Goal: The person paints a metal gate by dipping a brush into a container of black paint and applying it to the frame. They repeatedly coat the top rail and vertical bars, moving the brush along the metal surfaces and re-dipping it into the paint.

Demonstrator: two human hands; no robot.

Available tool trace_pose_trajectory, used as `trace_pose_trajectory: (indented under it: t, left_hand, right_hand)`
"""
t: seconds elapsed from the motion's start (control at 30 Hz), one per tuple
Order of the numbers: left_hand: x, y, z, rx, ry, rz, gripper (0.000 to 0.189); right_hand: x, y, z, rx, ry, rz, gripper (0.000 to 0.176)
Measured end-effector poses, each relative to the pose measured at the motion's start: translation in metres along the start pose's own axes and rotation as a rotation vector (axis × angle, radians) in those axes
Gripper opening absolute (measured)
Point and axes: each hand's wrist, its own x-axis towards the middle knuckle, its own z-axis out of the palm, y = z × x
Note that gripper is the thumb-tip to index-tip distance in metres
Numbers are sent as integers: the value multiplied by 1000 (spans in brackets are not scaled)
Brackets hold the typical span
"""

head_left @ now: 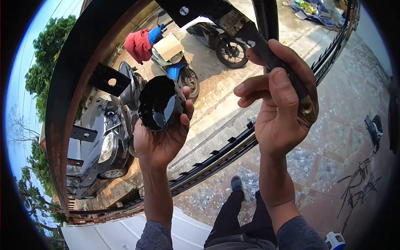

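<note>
A round container of glossy black paint [160, 103] rests in my left hand [160, 143], its opening tilted toward the camera and my fingers around its side. My right hand [283, 100] grips the dark handle of a paintbrush [271, 54], thumb and fingers closed around it. The brush's metal band points up and left, and its tip is against or in front of a black metal bar [185, 10] with a round hole. Whether the bristles touch the bar I cannot tell.
A dark curved metal frame [62, 108] with holed tabs runs along the left. Beyond it stand a car [96, 146] and motorcycles [231, 52]. A toothed black rail [216, 154] crosses below the hands. Thin rods [358, 187] lie at the right.
</note>
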Motion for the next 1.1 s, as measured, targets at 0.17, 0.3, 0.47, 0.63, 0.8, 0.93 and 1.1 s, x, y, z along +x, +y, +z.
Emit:
trace_pose_trajectory:
  t: [0.17, 0.3, 0.47, 0.63, 0.8, 0.93, 1.1]
  left_hand:
    - [-38, 2, -13, -43, 90, 103, 49]
    - [-65, 7, -14, -24, 180, 215, 48]
    - [-86, 21, -1, -31, 222, 288, 50]
    - [-100, 35, -5, 8, 178, 317, 52]
    - [-107, 50, -7, 105, 227, 322, 53]
    - [-109, 56, -6, 150, 207, 311, 54]
    - [-106, 60, 1, 67, 131, 264, 54]
  right_hand:
    - [-17, 8, -9, 5, 96, 107, 34]
    - [-16, 3, 4, 20, 83, 197, 32]
    - [-27, -22, 9, 49, 37, 301, 31]
    - [-60, -53, 49, 11, -329, 319, 28]
    - [-67, -24, 99, -23, -618, -57, 27]
    - [-76, -32, 94, -95, -536, 51, 24]
    - [-62, -26, 99, -131, -560, -74, 22]
